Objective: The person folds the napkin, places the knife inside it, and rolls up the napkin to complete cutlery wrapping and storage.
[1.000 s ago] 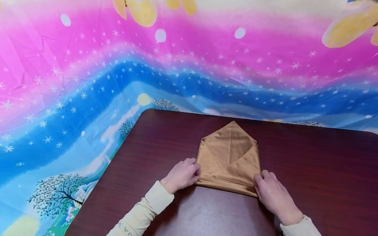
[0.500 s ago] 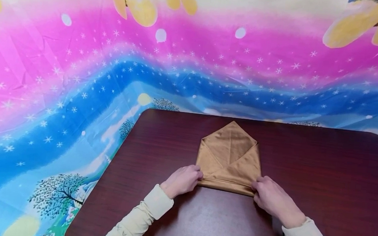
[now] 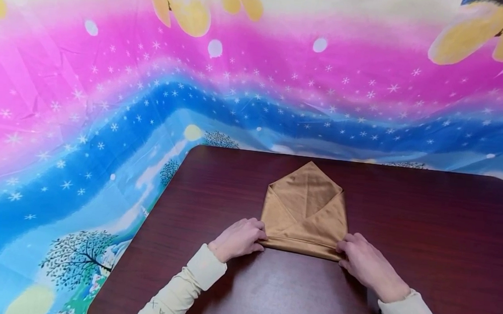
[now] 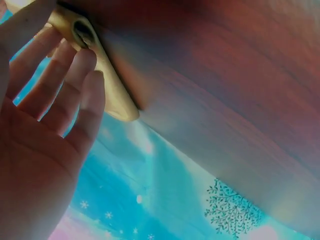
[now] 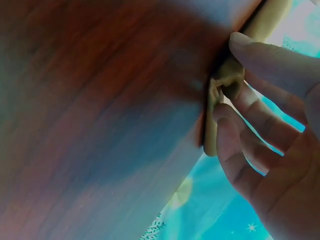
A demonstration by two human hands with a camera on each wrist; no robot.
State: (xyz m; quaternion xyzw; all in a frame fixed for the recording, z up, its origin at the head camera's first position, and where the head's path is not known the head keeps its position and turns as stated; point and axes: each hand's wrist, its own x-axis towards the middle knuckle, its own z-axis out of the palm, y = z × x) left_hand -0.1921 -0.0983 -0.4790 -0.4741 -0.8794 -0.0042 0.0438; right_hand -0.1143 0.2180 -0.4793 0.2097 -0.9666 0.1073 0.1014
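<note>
A satiny gold-brown cloth [image 3: 303, 201] lies folded into a house-like shape, its point toward the table's far edge. Its near edge forms a narrow rolled band [image 3: 302, 247]. At the band's left end, my left hand [image 3: 240, 238] touches the cloth with fairly straight fingers [image 4: 92, 97], thumb apart from them. My right hand [image 3: 370, 264] pinches the band's right end; its thumb [image 5: 265, 55] is on the near side and its fingers lie opposite. Both wrist views show the open, hollow end of the roll beside the fingertips. The cloth's underside is hidden.
The dark red-brown wooden table [image 3: 429, 232] has rounded corners and extends to both sides of the cloth. A printed backdrop [image 3: 248, 87] in pink and blue hangs behind the table and along its left side.
Both hands have shifted slightly toward the near edge at the cloth's ends. The left fingers and thumb have spread apart over the last half second. The cloth looks nearly unchanged.
</note>
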